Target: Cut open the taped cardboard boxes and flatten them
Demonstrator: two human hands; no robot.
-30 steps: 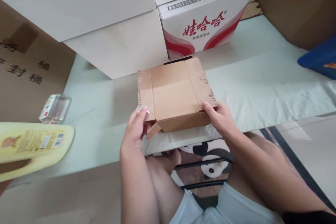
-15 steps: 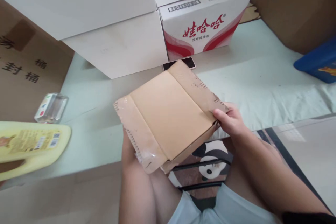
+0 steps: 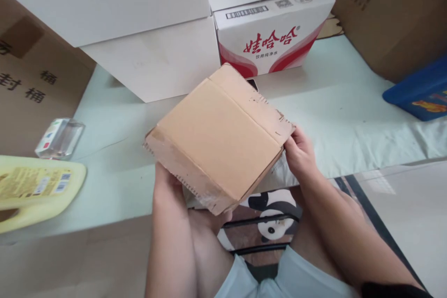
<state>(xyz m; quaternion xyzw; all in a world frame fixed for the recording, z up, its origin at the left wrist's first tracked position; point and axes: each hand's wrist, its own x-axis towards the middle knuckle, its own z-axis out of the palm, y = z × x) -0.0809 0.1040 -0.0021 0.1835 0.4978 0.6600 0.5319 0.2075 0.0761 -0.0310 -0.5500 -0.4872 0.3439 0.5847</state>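
Note:
A brown cardboard box (image 3: 216,135), partly flattened, is held tilted over my lap and the table's front edge. Its flaps have ragged, perforated edges, and clear tape shines on the near one. My right hand (image 3: 299,149) grips the right corner, its fingers closed around the edge. My left hand (image 3: 166,172) is under the near left flap; most of its fingers are hidden by the cardboard. Behind the box, only a small corner of a dark flat device (image 3: 253,84) shows.
White boxes (image 3: 157,56) and a red-and-white carton (image 3: 272,46) stand at the back. Brown cartons (image 3: 394,18) flank the table. A yellow bottle (image 3: 38,191) and a clear package (image 3: 60,138) lie left, a blue container (image 3: 419,88) right. A panda-print stool (image 3: 272,223) is below.
The cardboard box has risen slightly and turned, and its near left flap has folded further down. More of the flat device behind is covered. Both hands stay on the box.

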